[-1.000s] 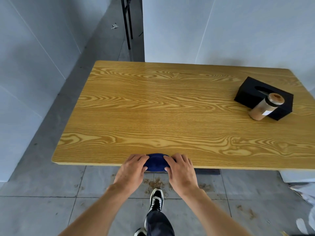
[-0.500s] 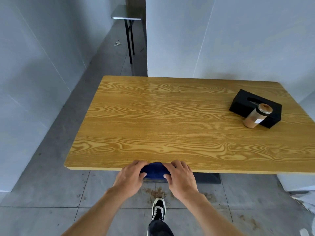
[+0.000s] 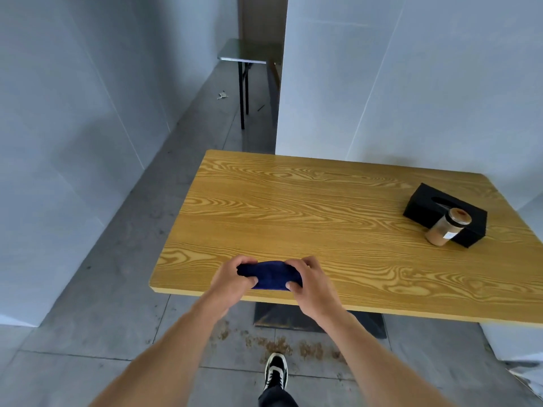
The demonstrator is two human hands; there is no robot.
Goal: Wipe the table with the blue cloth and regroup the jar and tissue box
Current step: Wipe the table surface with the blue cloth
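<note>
A folded blue cloth (image 3: 270,277) sits just above the near edge of the wooden table (image 3: 323,218). My left hand (image 3: 232,282) grips its left end and my right hand (image 3: 311,284) grips its right end. At the far right of the table stands a black tissue box (image 3: 427,205). A clear jar (image 3: 446,227) with brown contents and a brownish lid stands against the box's near side.
White walls close in on the left and behind the table. A small dark side table (image 3: 249,55) stands in the corridor beyond. Brown crumbs (image 3: 279,343) lie on the grey floor by the table's black base (image 3: 279,317). My shoe (image 3: 275,371) is below.
Both hands have lifted the cloth from the table's front edge up over the tabletop. The camera has tilted up and turned left, so the table sits lower and further right.
</note>
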